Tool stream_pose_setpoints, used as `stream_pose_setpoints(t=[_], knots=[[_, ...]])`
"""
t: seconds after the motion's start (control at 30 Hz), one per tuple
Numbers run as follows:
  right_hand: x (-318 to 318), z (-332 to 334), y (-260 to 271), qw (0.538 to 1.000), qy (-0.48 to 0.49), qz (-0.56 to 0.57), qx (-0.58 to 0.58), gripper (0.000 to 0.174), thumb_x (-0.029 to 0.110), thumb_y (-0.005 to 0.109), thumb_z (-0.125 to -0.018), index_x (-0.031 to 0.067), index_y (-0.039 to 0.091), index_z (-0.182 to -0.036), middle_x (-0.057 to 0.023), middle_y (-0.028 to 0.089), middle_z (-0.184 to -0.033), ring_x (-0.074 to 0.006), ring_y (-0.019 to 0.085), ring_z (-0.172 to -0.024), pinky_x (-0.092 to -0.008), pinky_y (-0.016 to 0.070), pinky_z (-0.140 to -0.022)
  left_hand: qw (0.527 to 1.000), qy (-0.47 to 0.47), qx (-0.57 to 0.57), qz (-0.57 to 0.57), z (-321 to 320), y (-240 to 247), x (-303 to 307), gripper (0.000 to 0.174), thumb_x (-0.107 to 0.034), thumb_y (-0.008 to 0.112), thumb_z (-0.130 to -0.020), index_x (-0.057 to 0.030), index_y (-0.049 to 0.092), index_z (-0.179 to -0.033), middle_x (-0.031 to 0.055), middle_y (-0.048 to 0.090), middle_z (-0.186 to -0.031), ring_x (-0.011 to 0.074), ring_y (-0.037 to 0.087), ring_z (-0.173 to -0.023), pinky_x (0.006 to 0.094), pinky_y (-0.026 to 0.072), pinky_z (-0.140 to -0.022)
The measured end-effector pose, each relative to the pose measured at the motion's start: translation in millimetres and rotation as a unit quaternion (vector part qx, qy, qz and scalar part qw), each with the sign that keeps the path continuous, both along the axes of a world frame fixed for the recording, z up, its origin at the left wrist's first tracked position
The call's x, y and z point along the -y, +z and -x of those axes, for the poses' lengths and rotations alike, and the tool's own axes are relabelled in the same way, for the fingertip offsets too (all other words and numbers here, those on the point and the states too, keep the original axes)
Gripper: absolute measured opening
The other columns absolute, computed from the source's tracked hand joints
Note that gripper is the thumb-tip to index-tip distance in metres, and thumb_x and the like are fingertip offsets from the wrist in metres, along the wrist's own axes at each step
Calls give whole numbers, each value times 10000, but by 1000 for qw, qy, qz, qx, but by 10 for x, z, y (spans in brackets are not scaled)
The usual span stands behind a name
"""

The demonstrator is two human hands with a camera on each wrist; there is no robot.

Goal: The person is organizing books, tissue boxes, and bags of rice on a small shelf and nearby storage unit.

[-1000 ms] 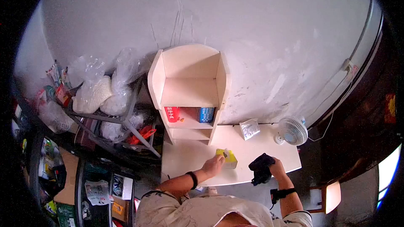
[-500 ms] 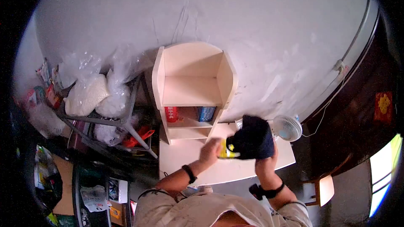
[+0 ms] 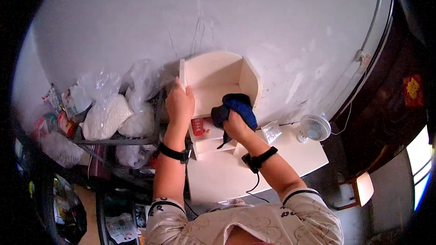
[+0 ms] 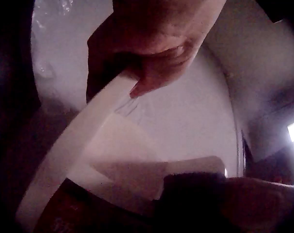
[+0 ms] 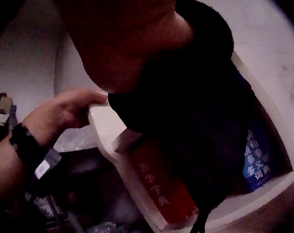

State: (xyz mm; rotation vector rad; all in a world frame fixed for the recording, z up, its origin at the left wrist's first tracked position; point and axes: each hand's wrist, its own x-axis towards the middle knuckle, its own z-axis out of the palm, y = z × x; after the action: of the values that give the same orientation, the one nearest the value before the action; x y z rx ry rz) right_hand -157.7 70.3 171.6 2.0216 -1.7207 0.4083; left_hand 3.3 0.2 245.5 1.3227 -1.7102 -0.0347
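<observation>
Cloth (image 3: 247, 109), dark blue, is held bunched in the grip of the right hand (image 3: 236, 125), near the right edge of the shelf (image 3: 208, 94). The left hand (image 3: 180, 104) clasps the shelf's left edge in its grip. The shelf stands at the back left corner of the tabletop (image 3: 277, 163), a red book (image 3: 198, 127) inside.

A cream desk (image 3: 209, 177) carried a matching shelf unit (image 3: 215, 79), with a white electric fan (image 3: 314, 128) and a silvery packet (image 3: 271, 132) off to the right. Two books stood upright in the compartment below the tall top one — a red Chinese dictionary (image 5: 164, 187) at left, a blue Chinese dictionary (image 5: 259, 165) at right.
</observation>
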Motion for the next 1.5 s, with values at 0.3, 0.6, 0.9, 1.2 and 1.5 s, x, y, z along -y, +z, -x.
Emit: stream_pose_setpoints(t=[0.3,0.6,0.9,1.2,1.5], knots=[[934,256,137,974,14,-141,-175,236,126,466,-752,-29,644,-735,-221,612,-807,-354,585,-774,-424,452,-705,1000,-28,-5,-10,-49,-82,49,414,-193,525,-816,17,436,-1162,237,594,-909,361,598,-813,425,472,-706],[1002,128,223,987,12,-97,126,262,113,497,-739,-92,575,-882,-303,569,-874,-439,528,-895,-444,423,-806,998,-50,-27,41,-58,-93,55,424,-184,526,-812,29,427,-1165,233,595,-895,361,600,-782,425,476,-682],[1258,-343,311,908,143,-130,373,266,82,475,-697,-53,576,-903,-282,570,-945,-401,541,-931,-423,425,-806,996,-62,-37,43,-59,-135,84,419,-259,489,-829,-7,447,-1162,254,588,-919,400,583,-813,468,458,-712],[695,-289,198,929,166,-150,294,286,206,524,-648,-64,562,-734,-275,566,-774,-428,548,-784,-471,445,-715,999,-23,47,-2,-40,-65,31,413,-170,478,-839,78,409,-1162,245,587,-925,368,595,-808,430,473,-704],[-229,-258,-283,913,108,133,369,719,-25,560,-612,-34,316,-1288,-284,423,-1221,-404,377,-1178,-391,263,-1018,999,-30,25,-25,-46,-13,-7,429,-178,473,-840,89,408,-1170,271,562,-999,373,583,-871,418,466,-754]])
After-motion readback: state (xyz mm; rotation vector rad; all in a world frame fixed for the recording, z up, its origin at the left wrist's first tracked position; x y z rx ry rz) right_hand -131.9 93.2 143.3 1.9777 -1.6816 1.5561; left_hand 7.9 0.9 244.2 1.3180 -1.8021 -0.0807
